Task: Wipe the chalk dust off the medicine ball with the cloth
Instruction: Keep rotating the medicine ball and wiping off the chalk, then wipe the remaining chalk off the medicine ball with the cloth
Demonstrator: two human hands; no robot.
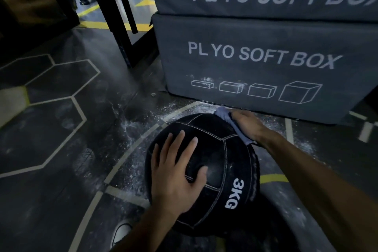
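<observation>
On floor, one medicine ball (pixel 214 161), one cloth (pixel 227 115), two hands (pixel 176 172)

Left hand (pixel 176 172) flat on black medicine ball (pixel 216 161); right hand (pixel 247 127) with grey cloth (pixel 227 116) against its far side

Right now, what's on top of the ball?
The left hand lies flat on the ball; the right hand presses a cloth on its far upper side. The surface beneath both is hidden.
</observation>
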